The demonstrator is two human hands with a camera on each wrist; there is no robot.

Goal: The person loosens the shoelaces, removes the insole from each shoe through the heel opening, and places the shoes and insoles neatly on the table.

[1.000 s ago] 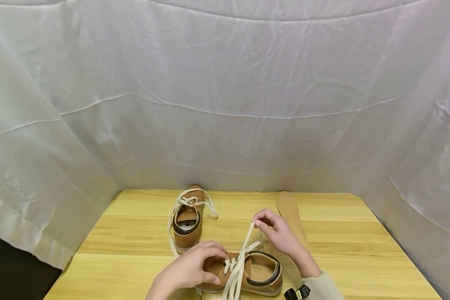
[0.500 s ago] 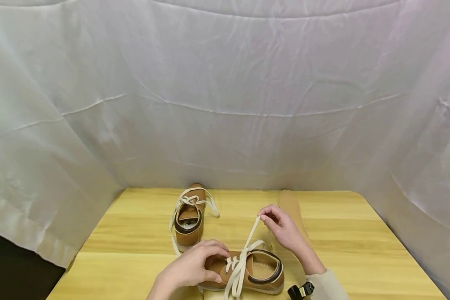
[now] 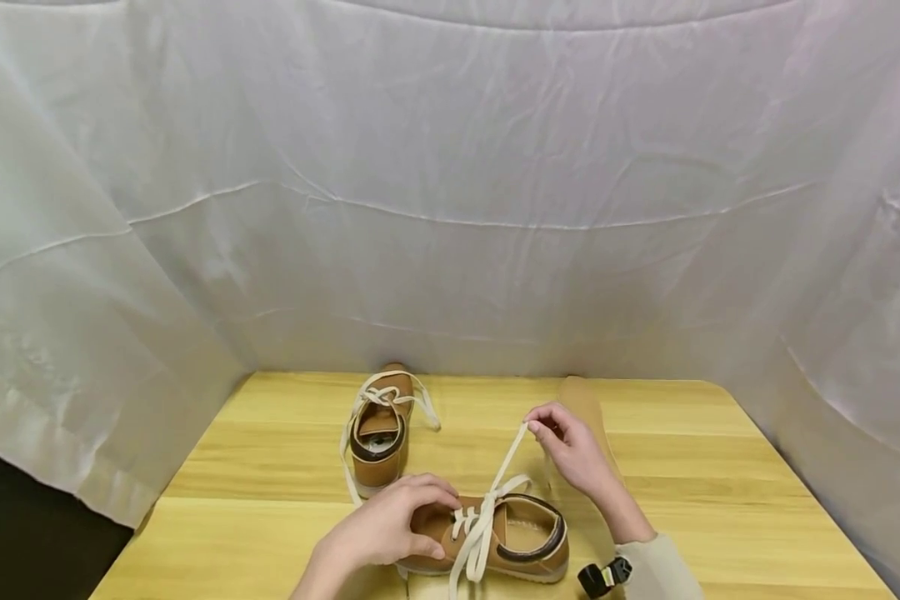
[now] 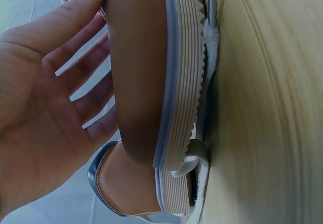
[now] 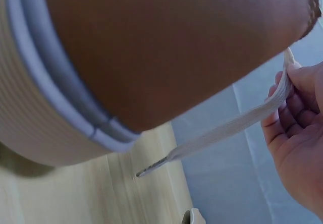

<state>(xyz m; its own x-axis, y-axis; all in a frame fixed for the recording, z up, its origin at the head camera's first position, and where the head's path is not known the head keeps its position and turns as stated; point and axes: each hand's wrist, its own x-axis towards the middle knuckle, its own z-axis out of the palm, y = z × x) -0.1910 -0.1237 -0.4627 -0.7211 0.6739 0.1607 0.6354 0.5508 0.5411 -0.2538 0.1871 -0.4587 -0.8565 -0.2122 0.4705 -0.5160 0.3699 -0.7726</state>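
Observation:
A brown lace-up shoe (image 3: 525, 569) lies sideways at the table's near side, its toe to the left. Across the toe my left hand (image 3: 390, 521) holds it, thumb on the near side and fingers over the far side. The left wrist view shows that hand (image 4: 45, 88) against the brown upper. My right hand (image 3: 573, 454) pinches a cream shoelace (image 3: 512, 454) between thumb and fingertips, drawn taut up and right from a bow at the throat. A loop and a loose end hang over the near side. In the right wrist view, the lace's tipped end (image 5: 151, 167) dangles below the fingers.
A second brown shoe (image 3: 378, 475) stands behind the left hand, toe away, its laces loose. A tan insole (image 3: 583, 400) lies behind the right hand, partly covered by it. Pale curtains (image 3: 450, 275) hang behind the wooden table (image 3: 720, 500). A black strap buckle (image 3: 603, 577) shows by the right sleeve.
My right hand has moved right and slightly away, pulling the lace longer from the bow. The hanging loop has become smaller. My left hand keeps its hold on the shoe.

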